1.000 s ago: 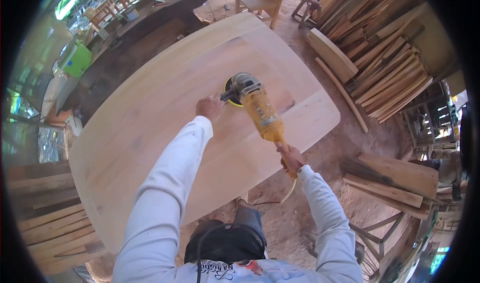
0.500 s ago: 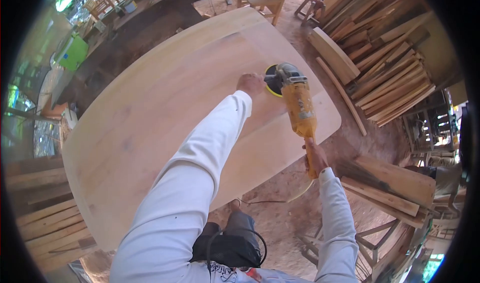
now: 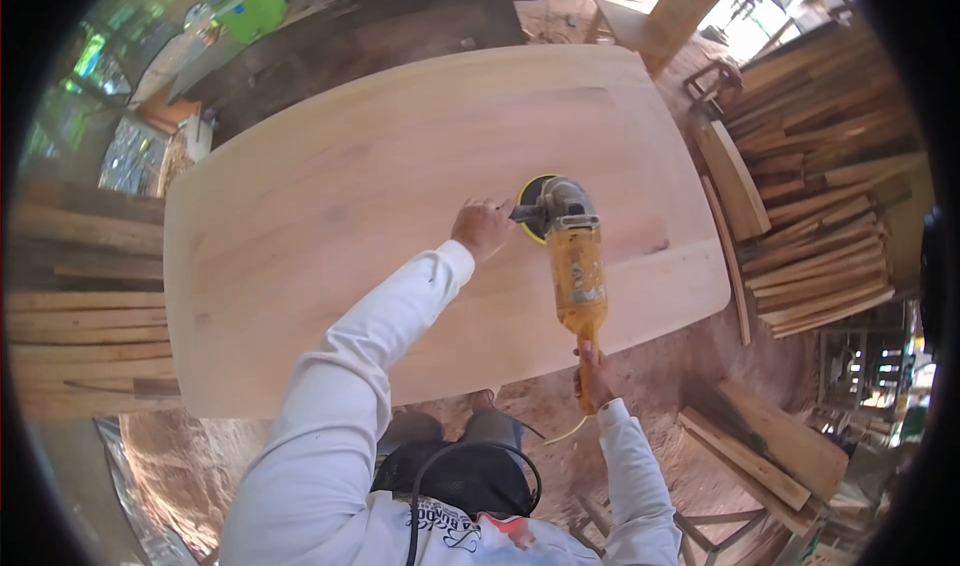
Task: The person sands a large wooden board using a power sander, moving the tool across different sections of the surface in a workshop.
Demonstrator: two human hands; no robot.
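A yellow angle sander rests its round pad, black with a yellow rim, against a large wooden tabletop with rounded corners. My left hand is closed around the dark side handle near the tool's head. At the rear grip my right hand wraps round the yellow handle, just past the tabletop's near edge. A pale power cord trails from the back of the handle. Darker patches mark the wood to the right of the pad.
Stacked planks lie along the right side, and more boards lie at the left. Thick boards sit at the lower right. Beyond the tabletop are a dark bench, a green box and a wooden chair.
My view has turned, so the tabletop appears more level and further right. Both hands still hold the sander, which now sits lower in view, nearer my body on the wood.
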